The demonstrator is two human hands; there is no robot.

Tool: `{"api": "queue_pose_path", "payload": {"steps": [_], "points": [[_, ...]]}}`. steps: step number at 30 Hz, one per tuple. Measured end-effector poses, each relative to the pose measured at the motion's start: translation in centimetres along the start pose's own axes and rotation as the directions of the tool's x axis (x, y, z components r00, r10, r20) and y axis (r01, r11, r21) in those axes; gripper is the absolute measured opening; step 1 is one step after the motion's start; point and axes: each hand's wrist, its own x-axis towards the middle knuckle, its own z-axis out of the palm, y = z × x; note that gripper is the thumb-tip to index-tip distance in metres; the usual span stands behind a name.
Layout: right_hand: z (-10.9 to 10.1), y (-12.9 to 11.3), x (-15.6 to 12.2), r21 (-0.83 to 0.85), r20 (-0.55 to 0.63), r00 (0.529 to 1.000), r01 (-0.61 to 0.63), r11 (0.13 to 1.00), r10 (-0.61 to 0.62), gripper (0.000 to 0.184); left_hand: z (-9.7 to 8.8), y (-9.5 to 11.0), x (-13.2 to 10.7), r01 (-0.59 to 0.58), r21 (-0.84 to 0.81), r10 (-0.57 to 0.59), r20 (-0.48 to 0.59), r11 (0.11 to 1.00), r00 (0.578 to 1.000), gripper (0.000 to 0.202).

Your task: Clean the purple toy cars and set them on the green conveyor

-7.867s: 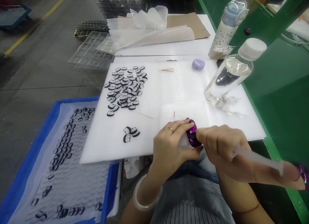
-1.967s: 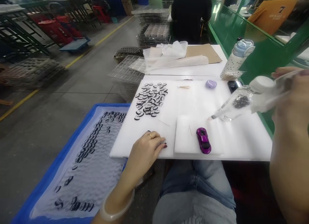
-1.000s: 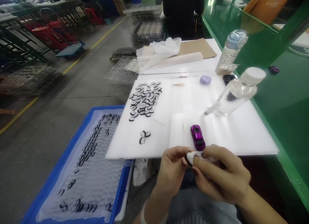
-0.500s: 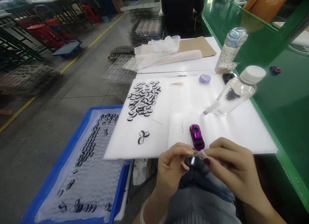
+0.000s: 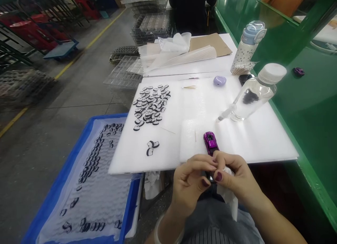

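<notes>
At the near edge of the white table (image 5: pixel 163 160), my two hands meet with fingers pinched together. My left hand (image 5: pixel 189 184) is closed on a small dark glossy piece (image 5: pixel 211 177), mostly hidden by the fingers. A white cloth (image 5: pixel 231 198) hangs from my closed right hand (image 5: pixel 235 172), whose fingertips press close to the dark piece. Just beyond the fingers lies a purple toy car (image 5: pixel 210 140), its near end covered by my hands. To the left are a few black-rimmed small parts (image 5: pixel 152 146) and a larger spread of similar parts (image 5: pixel 151 105).
A blue tray (image 5: pixel 59 177) with rows of dark parts sits low at left. A clear bottle (image 5: pixel 252 96), a dotted drink bottle (image 5: pixel 246 44) and a lilac case (image 5: pixel 219 80) stand or lie at right. Cotton swabs (image 5: pixel 189 87) lie mid-table. A person in black (image 5: pixel 192 12) is ahead.
My right hand has moved left against the left fingers, and the cloth now hangs below it. The dark piece is more covered. The whole view has shifted slightly.
</notes>
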Motion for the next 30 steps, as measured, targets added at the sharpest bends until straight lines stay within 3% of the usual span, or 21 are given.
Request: {"api": "queue_pose_path", "payload": {"steps": [3,7,13,18,21,25,30], "points": [[-0.7,0.5,-0.4,-0.045,-0.078,0.995,0.051,0.998,-0.054,0.036,0.2,-0.5,-0.2,0.046,-0.125,-0.049,-0.020,0.991,0.999,0.012],[-0.2,1.2,-0.6,-0.033,-0.221,0.967,0.125,0.992,-0.130,0.034,0.6,-1.3,-0.6,-0.022,-0.001,0.022,-0.074,1.000,0.997,0.033],[1.2,2.0,-0.4,0.067,-0.214,0.974,0.091,0.994,-0.075,0.038,1.1,-1.6,-0.7,-0.077,0.080,0.088,-0.140,0.994,0.986,0.018],[0.1,2.2,-0.6,0.144,-0.200,0.973,0.147,0.979,-0.117,0.036,1.0,-0.9,-0.1,0.074,-0.212,-0.111,-0.166,0.974,0.980,0.024],[-0.9,1.5,-0.8,-0.049,-0.220,0.939,0.259,0.965,-0.263,0.015,0.9,-0.5,0.2,0.144,-0.318,-0.195,-0.134,0.937,0.972,0.025],[-1.0,-0.3,-0.7,-0.453,-0.077,0.858,0.424,0.784,-0.508,0.017,1.0,-0.5,0.2,0.180,-0.377,-0.243,-0.125,0.908,0.962,0.026],[0.4,-1.3,-0.4,-0.732,0.200,0.739,0.550,0.403,-0.644,0.019,1.2,-0.6,-0.2,0.229,-0.381,-0.323,-0.204,0.896,0.924,0.025]]}}
